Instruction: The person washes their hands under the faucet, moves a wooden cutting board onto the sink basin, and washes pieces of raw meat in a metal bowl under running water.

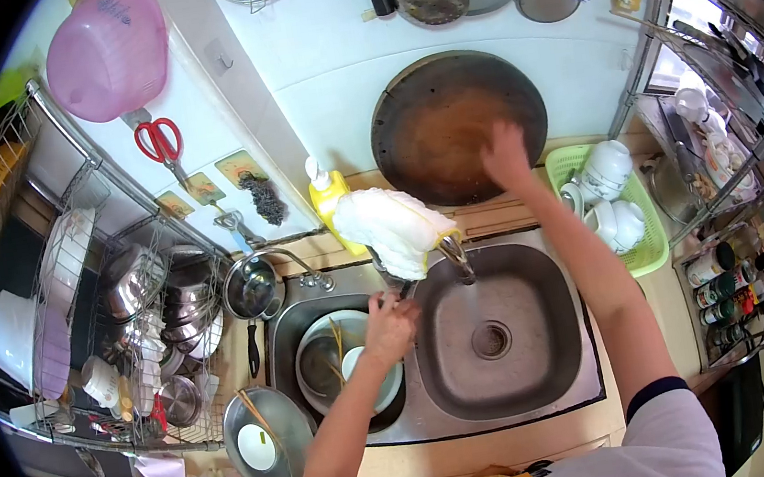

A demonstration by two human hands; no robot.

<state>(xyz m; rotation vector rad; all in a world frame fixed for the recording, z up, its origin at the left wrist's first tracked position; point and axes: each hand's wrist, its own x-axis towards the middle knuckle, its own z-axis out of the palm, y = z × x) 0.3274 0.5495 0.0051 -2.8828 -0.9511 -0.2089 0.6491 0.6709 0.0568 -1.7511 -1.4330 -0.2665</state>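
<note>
My left hand (392,326) is over the divider between the two sink basins, beside the faucet, its fingers curled in; I cannot tell what they close on. A white cloth (390,228) is draped over the faucet (454,256), and water runs from the spout into the right basin (506,376). Below my left hand, the left basin (282,324) holds a large white bowl (389,394) with a pan, chopsticks and a smaller bowl in it. My right hand (504,153), smeared by motion, reaches in front of the round wooden cutting board (431,131) leaning on the wall.
A green basket (657,246) of white bowls and cups stands right of the sink. Left are a yellow soap bottle (327,202), a small pan (251,287) and a metal bowl (240,445) with chopsticks. Wire racks of dishes (106,265) and spice jars (712,265) flank the counter.
</note>
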